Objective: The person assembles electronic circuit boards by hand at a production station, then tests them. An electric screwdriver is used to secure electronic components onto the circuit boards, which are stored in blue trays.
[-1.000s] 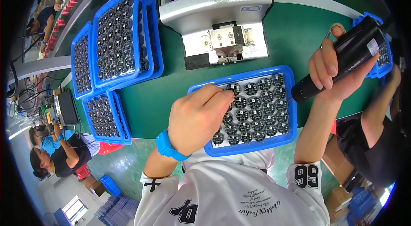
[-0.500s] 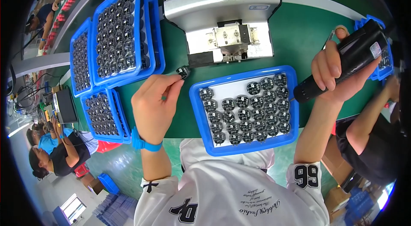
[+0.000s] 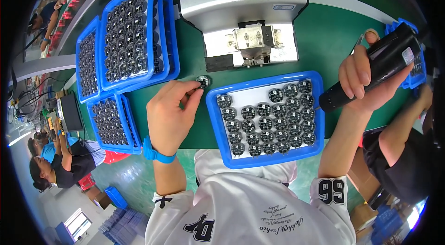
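Between thumb and forefinger of my left hand (image 3: 169, 112) is a small round black electronic part (image 3: 203, 81). It is just left of the far-left corner of a blue tray (image 3: 216, 136), in front of the metal machine. My right hand (image 3: 357, 75) is wrapped round a black electric screwdriver (image 3: 387, 71), tilted with its nose down to the left by the tray's right rim. Several similar round parts (image 3: 264, 109) stand in rows on the tray's white liner, with bare liner showing at its far left.
A silver machine (image 3: 243, 6) with a metal fixture (image 3: 252, 41) stands beyond the tray. Stacked blue trays (image 3: 151, 27) of round parts are at the left. More blue trays (image 3: 419, 75) lie at the far right, beside another person's arm (image 3: 401, 124). Other people sit at the left.
My left hand has shifted slightly right with the round part, whose face now shows more. My right hand keeps the screwdriver in nearly the same place.
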Demonstrator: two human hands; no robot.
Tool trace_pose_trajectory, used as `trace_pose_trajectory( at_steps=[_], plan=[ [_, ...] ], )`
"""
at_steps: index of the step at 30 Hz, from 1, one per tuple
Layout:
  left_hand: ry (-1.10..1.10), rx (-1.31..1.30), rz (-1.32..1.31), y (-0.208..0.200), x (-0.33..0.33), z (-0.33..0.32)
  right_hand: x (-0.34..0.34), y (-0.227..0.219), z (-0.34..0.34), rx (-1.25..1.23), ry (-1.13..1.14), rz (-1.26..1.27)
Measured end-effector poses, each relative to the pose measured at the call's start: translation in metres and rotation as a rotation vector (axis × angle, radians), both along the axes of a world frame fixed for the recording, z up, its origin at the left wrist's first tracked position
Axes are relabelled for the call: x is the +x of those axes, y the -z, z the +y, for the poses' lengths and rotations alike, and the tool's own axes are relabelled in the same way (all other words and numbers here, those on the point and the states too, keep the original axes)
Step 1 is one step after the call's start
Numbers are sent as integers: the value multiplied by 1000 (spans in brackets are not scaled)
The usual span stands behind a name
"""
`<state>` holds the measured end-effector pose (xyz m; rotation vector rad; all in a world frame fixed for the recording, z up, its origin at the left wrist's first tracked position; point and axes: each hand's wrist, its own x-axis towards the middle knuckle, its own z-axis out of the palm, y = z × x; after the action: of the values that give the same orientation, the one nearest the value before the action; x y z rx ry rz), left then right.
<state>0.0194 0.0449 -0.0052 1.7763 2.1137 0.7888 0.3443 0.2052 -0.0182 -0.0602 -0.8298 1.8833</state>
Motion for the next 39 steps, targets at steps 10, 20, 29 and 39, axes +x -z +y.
trace_pose_trajectory(
  at_steps=[10, 20, 29, 39],
  plan=[
    [-37, -14, -2, -7, 3, -3, -1, -1, 0, 4, 14, -15],
    [193, 174, 12, -16, 29, -19, 2, 5, 3, 54, -40, 34],
    [338, 111, 30, 1, 54, -15, 2, 6, 5, 38, -37, 38],
    [273, 152, 115, -4, 46, -3, 3, 6, 5, 67, -77, 58]
  ],
)
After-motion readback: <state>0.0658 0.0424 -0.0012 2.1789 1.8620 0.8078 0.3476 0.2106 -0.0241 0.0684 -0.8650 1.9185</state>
